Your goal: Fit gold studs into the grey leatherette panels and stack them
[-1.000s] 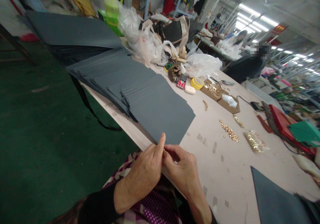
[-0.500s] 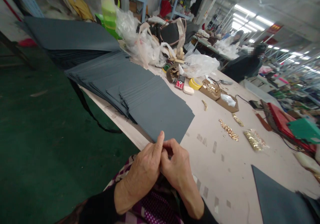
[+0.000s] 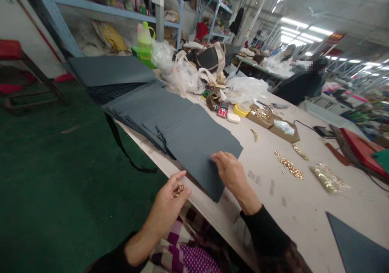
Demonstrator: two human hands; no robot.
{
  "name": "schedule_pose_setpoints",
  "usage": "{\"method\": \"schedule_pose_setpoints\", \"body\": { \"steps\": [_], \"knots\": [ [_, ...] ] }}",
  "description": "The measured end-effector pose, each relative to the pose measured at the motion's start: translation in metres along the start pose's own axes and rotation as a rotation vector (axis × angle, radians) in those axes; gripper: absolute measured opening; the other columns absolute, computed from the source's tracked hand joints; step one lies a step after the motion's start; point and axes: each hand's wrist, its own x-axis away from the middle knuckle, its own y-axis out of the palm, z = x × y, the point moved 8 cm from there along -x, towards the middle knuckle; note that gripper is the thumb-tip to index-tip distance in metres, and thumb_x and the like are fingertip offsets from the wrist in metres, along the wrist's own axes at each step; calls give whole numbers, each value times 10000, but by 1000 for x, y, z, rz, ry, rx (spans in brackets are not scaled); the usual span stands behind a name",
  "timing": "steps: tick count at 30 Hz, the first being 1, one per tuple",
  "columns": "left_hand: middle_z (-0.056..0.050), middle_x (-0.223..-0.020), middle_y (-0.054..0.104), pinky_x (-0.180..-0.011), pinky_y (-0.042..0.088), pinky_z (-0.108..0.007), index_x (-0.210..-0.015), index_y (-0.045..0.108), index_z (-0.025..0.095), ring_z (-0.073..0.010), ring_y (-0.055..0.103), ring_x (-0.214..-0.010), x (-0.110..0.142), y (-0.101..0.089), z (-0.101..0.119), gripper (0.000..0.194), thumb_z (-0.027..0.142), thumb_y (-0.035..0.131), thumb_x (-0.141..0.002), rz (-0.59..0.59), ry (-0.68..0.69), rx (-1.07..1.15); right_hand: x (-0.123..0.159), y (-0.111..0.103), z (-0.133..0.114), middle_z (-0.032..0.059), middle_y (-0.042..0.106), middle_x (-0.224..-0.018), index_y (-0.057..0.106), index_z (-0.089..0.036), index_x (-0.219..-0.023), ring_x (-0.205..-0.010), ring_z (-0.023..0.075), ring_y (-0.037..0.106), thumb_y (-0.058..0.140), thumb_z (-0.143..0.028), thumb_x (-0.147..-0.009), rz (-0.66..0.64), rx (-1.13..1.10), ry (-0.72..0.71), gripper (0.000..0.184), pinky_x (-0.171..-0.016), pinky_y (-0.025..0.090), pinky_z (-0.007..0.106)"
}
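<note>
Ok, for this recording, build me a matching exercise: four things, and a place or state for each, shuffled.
1. Left hand
2. Right hand
3. Yellow roll
4. Green bottle

A. Beside a cardboard box
B. Holding small gold-coloured pieces
C. Standing beyond the fanned grey sheets
D. Fingertips at the top grey sheet

Pairs: 1-B, 2-D, 3-A, 4-C

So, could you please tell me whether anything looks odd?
One tiny piece lies apart from the loose pile of gold fittings, like a stray, and a black strap dangles untidily past the edge of the table.
</note>
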Motion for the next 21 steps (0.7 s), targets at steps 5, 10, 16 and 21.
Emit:
{"method": "schedule_pose_setpoints", "body": {
  "steps": [5,10,16,21],
  "knots": [
    [-34,-990,637,-710,494,-259,-1276,514,139,-128,596,-737,7,-9,-16,596,406,687,-772,11,-78,102,20,6,11,76,665,-834,666,-171,-893,-806,193,605,425,-139,-942,-219,64,-50,247,-755,471,295],
    [-61,-1120,697,-944,494,-349,-1218,580,192,-204,654,-986,19,25,-13,431,365,667,-832,-226,-66,266,84,-10,11,33,669,-790,687,-188,-832,-711,146,613,461,-159,-930,-506,-229,66,248,-674,462,250],
    [-112,-1065,734,-933,510,-383,-1072,676,121,-274,668,-1001,15,52,-21,440,429,721,-760,-181,-174,141,112,-4,43,9,678,-726,696,-172,-913,-650,126,620,609,-247,-832,-451,-694,473,141,-634,503,241],
    [-48,-848,736,-579,505,-247,-1089,651,136,-163,642,-642,15,60,-22,451,437,714,-760,-146,-284,231,98,21,48,12,655,-664,654,-137,-776,-614,125,629,757,-404,-686,-359,-1036,638,300,-638,544,270]
  ]
}}
